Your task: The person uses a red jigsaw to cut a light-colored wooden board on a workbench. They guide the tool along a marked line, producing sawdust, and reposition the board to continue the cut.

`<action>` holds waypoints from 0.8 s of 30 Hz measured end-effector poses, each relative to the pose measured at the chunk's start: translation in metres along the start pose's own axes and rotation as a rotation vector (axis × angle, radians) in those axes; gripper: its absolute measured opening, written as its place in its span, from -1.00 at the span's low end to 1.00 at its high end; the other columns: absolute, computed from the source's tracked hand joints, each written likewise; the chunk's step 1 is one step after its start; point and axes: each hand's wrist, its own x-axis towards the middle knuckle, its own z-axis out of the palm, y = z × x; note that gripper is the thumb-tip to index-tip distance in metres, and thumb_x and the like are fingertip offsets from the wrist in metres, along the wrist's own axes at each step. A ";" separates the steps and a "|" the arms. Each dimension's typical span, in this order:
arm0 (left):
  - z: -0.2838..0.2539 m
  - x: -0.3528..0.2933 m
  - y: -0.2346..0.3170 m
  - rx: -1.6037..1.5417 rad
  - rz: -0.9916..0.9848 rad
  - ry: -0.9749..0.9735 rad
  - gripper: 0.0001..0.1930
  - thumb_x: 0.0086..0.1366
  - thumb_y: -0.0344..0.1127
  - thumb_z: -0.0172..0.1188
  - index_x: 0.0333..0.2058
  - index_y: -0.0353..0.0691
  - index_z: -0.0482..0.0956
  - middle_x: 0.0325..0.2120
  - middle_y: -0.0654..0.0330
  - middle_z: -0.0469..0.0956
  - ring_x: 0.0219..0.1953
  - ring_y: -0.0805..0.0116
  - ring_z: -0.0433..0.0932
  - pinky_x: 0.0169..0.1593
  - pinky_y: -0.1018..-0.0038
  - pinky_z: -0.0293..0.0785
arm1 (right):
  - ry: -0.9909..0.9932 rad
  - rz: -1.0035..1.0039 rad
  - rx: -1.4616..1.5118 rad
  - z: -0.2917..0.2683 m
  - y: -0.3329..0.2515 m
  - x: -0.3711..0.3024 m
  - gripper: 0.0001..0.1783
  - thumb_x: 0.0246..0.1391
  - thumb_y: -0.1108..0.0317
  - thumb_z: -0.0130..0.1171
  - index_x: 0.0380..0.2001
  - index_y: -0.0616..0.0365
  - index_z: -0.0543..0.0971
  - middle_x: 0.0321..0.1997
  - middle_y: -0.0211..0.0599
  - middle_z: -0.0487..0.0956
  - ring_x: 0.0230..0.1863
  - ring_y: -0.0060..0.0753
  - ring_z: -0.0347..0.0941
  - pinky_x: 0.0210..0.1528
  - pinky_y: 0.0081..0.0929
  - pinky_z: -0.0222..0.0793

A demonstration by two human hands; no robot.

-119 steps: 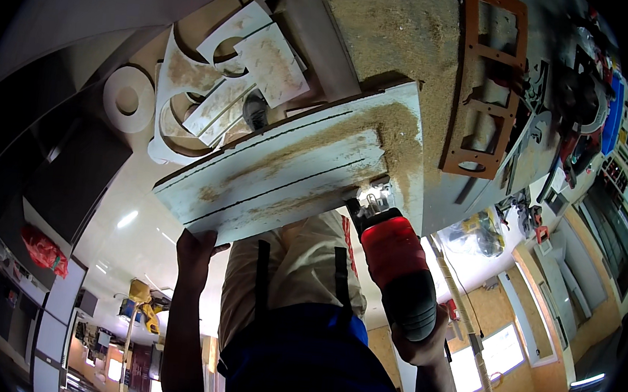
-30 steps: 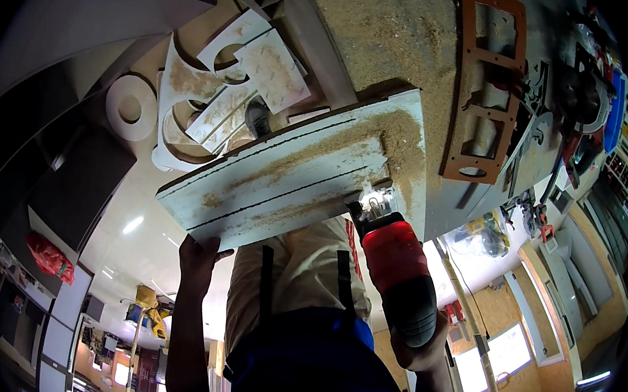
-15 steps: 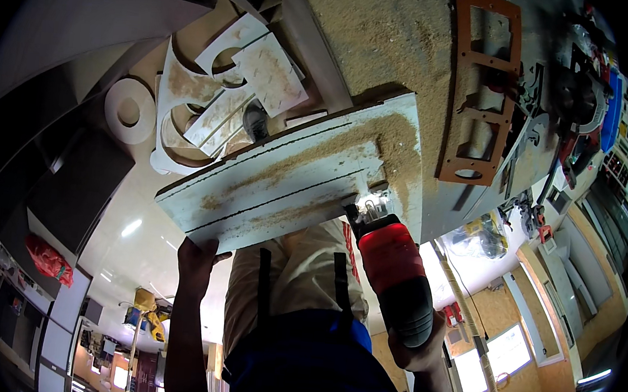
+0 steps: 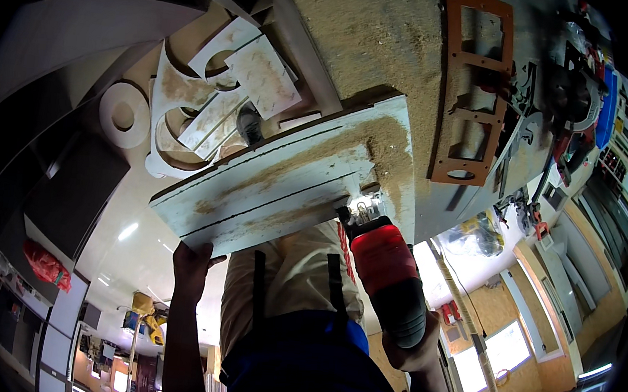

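A white board (image 4: 270,181) with long cut lines, dusted with sawdust, lies slanted in front of my legs. My left hand (image 4: 195,262) grips its near left corner, thumb and fingers closed on the edge. My right hand (image 4: 411,348) is wrapped round the rear of a red and black jigsaw (image 4: 386,266). The jigsaw's front end rests at the board's near right part, where its lamp lights the surface. The blade itself cannot be made out. Sawdust (image 4: 385,146) is heaped thickest near the board's far right corner.
White offcuts (image 4: 261,76) with round cut-outs lie on the floor at the far left, beside a shoe (image 4: 249,123) and a white ring (image 4: 124,114). A brown frame template (image 4: 449,88) lies on the dusty worktop (image 4: 373,37). Tools (image 4: 573,99) crowd the right side.
The whole scene has shifted slightly left in view. Both hands keep their grips, and the jigsaw stays at about the same spot on the board.
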 end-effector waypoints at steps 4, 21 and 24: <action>0.003 0.003 0.002 -0.003 -0.016 -0.009 -0.61 0.46 -0.49 0.05 0.23 -0.30 0.34 0.06 0.07 0.49 0.02 0.21 0.59 -0.05 0.21 0.75 | -0.004 0.037 -0.028 -0.001 -0.005 0.000 -0.79 -0.22 0.55 0.20 -0.40 0.25 0.48 -0.63 -0.38 0.49 -0.63 -0.50 0.45 -0.52 -0.51 0.36; 0.004 0.003 0.003 -0.016 -0.003 -0.018 -0.63 0.47 -0.45 0.08 0.21 -0.31 0.36 0.04 0.09 0.50 -0.02 0.22 0.61 -0.07 0.23 0.75 | -0.061 0.102 -0.058 -0.009 -0.002 -0.004 -0.48 -0.24 0.50 0.25 -0.08 0.35 0.54 -0.50 -0.23 0.64 -0.51 -0.37 0.63 -0.31 -0.47 0.56; 0.004 0.003 0.003 -0.015 -0.002 -0.017 -0.62 0.47 -0.45 0.08 0.21 -0.31 0.35 0.05 0.09 0.50 -0.01 0.21 0.61 -0.06 0.23 0.75 | -0.069 0.090 -0.061 -0.009 -0.003 -0.003 -0.47 -0.25 0.50 0.25 -0.07 0.35 0.55 -0.48 -0.22 0.65 -0.50 -0.36 0.63 -0.29 -0.47 0.56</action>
